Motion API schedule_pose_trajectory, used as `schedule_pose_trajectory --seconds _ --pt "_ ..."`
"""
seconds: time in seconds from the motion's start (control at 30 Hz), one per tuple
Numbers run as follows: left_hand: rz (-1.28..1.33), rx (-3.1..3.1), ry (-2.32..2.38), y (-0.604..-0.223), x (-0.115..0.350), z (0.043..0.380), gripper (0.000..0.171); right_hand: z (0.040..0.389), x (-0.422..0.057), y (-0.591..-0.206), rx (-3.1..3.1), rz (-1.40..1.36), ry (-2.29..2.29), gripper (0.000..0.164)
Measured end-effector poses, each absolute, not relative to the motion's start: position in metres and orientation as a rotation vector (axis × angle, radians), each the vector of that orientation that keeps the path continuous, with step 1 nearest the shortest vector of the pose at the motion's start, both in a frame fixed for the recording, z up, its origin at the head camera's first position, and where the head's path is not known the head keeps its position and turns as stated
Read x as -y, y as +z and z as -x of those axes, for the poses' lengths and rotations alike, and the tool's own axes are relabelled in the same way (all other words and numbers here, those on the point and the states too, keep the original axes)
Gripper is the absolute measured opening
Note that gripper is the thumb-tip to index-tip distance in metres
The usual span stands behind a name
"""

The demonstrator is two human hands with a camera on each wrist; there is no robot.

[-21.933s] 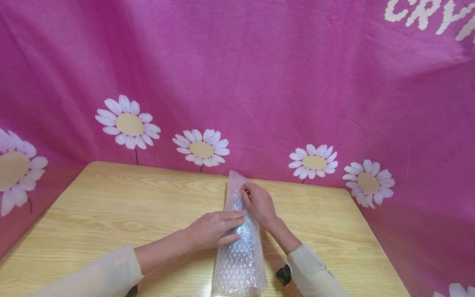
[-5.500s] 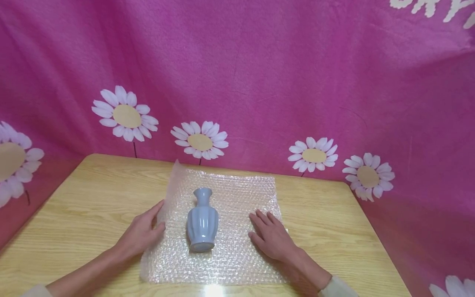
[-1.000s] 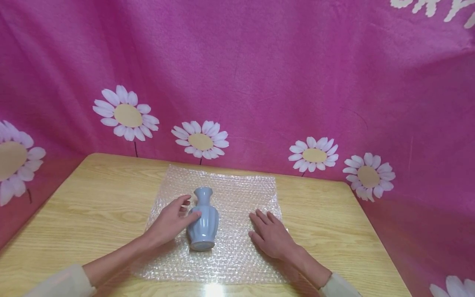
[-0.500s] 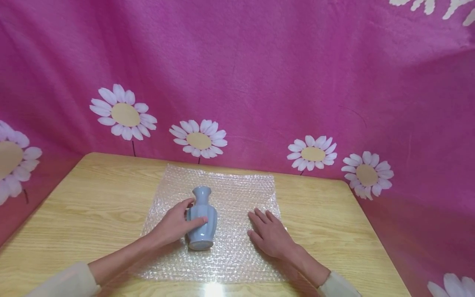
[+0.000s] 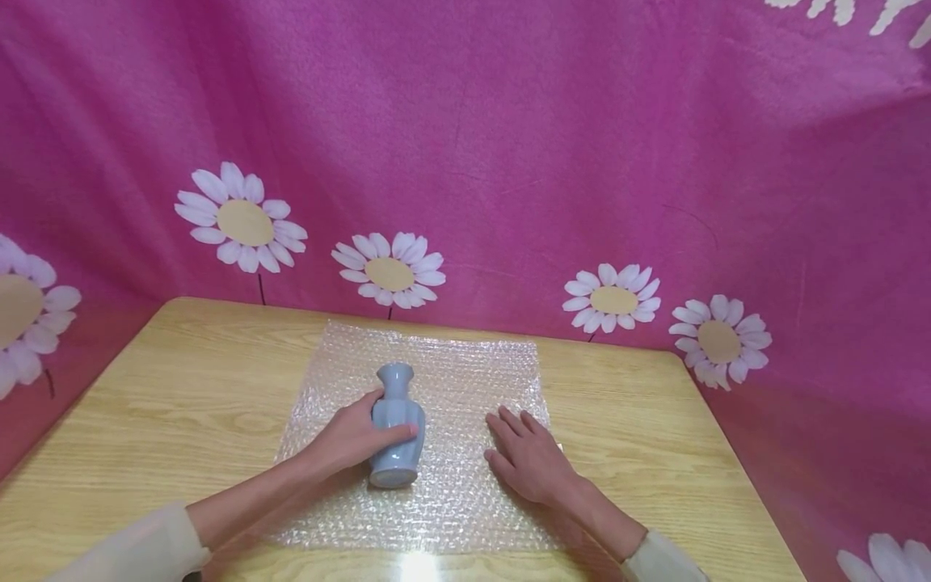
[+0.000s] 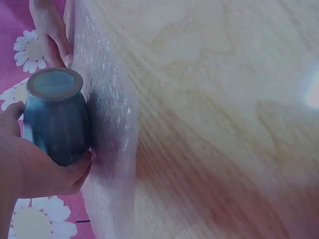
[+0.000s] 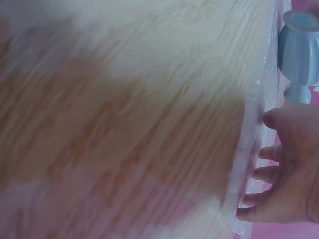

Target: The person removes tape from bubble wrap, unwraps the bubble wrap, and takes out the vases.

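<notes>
A pale blue ribbed vase (image 5: 396, 412) lies on its side on a spread sheet of bubble wrap (image 5: 451, 501), neck pointing away and base toward me. My left hand (image 5: 352, 436) grips its body, thumb across the upper side and fingers round the far left side. Seen by the left wrist camera, the hand (image 6: 40, 172) curls round the vase (image 6: 60, 124), whose round base shows. To the right, my right hand (image 5: 527, 457) rests flat on the wrap with fingers spread; the right wrist view shows those fingertips touching the sheet.
Under the sheet is a light wooden table (image 5: 218, 388), visible on both sides of it. Directly behind rises a magenta cloth (image 5: 494, 162) printed with white daisies. Glare (image 5: 419, 566) shines at the near table edge.
Long ago the wrap was folded narrow; later it lay spread under the vase, left hand at its left edge. Over the last second that hand has closed round the vase; the right stays put.
</notes>
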State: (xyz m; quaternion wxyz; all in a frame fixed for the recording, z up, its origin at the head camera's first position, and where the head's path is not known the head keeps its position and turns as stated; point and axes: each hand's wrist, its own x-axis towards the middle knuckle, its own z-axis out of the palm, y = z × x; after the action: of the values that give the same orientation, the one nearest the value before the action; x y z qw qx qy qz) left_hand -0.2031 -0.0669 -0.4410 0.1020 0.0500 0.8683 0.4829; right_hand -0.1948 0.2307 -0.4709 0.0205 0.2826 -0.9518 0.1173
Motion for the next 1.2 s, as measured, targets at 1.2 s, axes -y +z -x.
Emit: schedule_pose_trajectory --seconds 1.2 --pt "-0.073 -2.194 1.485 -0.43 0.07 0.211 0.096 0.194 -0.231 -0.473 2.907 -0.895 0.365 0.053"
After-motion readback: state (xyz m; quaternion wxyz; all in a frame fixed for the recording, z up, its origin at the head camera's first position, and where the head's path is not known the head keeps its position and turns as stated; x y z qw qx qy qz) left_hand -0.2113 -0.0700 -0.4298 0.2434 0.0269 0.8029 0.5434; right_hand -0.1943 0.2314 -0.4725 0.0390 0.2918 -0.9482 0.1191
